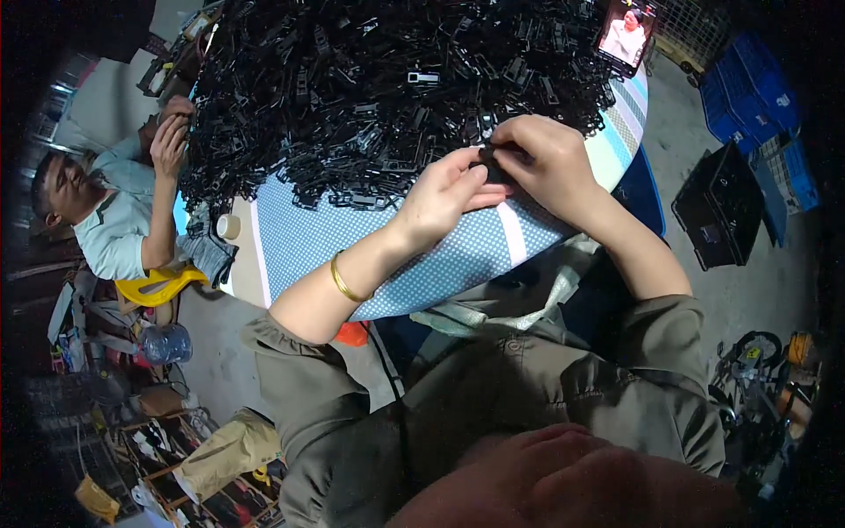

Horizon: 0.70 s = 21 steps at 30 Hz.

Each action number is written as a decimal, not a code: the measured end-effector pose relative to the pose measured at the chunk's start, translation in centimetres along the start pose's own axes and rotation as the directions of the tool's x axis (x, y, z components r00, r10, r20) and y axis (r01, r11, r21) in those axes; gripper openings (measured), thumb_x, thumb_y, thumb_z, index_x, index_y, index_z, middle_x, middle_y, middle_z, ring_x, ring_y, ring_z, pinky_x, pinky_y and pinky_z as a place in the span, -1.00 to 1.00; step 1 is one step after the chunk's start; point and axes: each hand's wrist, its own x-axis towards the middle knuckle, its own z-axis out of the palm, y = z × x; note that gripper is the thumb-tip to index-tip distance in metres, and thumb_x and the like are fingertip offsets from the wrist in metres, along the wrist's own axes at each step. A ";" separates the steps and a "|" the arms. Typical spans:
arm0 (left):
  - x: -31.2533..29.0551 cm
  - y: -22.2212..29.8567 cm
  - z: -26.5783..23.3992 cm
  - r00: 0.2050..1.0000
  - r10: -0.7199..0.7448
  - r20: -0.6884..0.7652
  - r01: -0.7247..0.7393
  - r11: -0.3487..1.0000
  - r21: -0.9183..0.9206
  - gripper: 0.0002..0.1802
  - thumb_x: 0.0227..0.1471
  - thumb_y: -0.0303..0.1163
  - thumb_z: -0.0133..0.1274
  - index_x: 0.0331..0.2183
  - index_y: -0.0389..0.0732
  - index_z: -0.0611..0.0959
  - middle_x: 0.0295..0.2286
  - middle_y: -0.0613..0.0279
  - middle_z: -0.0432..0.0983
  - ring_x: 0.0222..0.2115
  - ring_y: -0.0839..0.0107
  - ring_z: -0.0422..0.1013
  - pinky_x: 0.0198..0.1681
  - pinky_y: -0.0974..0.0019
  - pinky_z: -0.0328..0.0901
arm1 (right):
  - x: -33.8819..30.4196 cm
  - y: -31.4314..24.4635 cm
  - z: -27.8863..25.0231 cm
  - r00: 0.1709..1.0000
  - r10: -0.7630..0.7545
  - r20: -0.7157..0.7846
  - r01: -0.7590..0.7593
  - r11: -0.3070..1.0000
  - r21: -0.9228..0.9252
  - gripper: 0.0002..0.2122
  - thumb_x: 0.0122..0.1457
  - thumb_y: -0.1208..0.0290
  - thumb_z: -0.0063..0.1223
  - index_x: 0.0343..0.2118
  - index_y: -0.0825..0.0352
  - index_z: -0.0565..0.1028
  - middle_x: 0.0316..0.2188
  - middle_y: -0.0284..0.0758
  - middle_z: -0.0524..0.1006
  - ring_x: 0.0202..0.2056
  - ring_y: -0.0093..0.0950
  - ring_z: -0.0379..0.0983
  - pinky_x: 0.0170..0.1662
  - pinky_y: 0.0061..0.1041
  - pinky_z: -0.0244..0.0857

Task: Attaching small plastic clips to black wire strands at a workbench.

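Note:
My left hand (444, 195) and my right hand (544, 151) meet at the near edge of a large pile of small black slotted parts (370, 132). Fingers of both hands pinch one small dark part (486, 160) between them; most of it is hidden, so its exact shape cannot be made out. A yellow bangle (341, 278) circles my left wrist. Under my hands lies a blue dotted tablecloth (343, 245) with white stripes.
Across the table's left side sits a co-worker (123, 211), hands raised by the pile. A lit screen (625, 37) stands at the far right edge. On the floor to the right are blue crates (748, 92) and a black case (722, 207). A tape roll (228, 226) lies at the left edge.

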 end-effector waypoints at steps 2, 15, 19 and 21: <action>0.0 0.5 -0.1 1.000 0.002 0.006 -0.002 0.999 0.038 -0.62 0.14 -0.47 -0.32 -0.01 -0.44 0.19 -0.17 -0.02 0.31 -0.20 0.24 0.40 -0.10 0.32 0.33 | -0.1 0.3 -0.3 0.997 0.013 0.080 -0.016 0.999 0.043 -0.85 -0.17 0.61 0.11 -0.46 0.38 0.46 -0.48 -0.23 0.50 -0.44 -0.32 0.46 -0.39 -0.48 0.34; -0.2 0.9 0.2 0.985 0.071 -0.159 -0.077 0.997 -0.030 -0.61 0.16 -0.47 -0.35 0.01 -0.43 0.20 -0.13 -0.03 0.32 -0.16 0.32 0.38 -0.05 0.36 0.30 | -0.1 0.1 -1.7 0.989 0.111 0.094 -0.123 0.983 0.135 -0.87 -0.08 0.55 0.12 -0.41 0.41 0.53 -0.46 -0.26 0.53 -0.48 -0.48 0.46 -0.49 -0.61 0.30; -0.4 0.8 0.2 0.989 0.100 -0.110 -0.101 0.995 -0.005 -0.60 0.15 -0.49 -0.35 0.02 -0.42 0.19 -0.12 -0.02 0.31 -0.18 0.37 0.38 -0.04 0.38 0.29 | -0.2 -0.2 -1.0 0.997 -0.058 0.056 0.059 0.998 -0.025 -0.87 -0.14 0.58 0.15 -0.45 0.39 0.53 -0.48 -0.26 0.52 -0.49 -0.41 0.45 -0.48 -0.56 0.30; -0.4 0.7 0.1 0.990 0.098 -0.105 -0.097 0.995 0.017 -0.60 0.15 -0.50 -0.35 0.03 -0.42 0.19 -0.12 -0.01 0.31 -0.19 0.38 0.38 -0.04 0.39 0.29 | -0.3 -0.8 -1.0 0.996 -0.066 0.055 0.069 0.996 -0.050 -0.86 -0.17 0.59 0.15 -0.46 0.37 0.52 -0.49 -0.25 0.51 -0.50 -0.37 0.43 -0.46 -0.52 0.31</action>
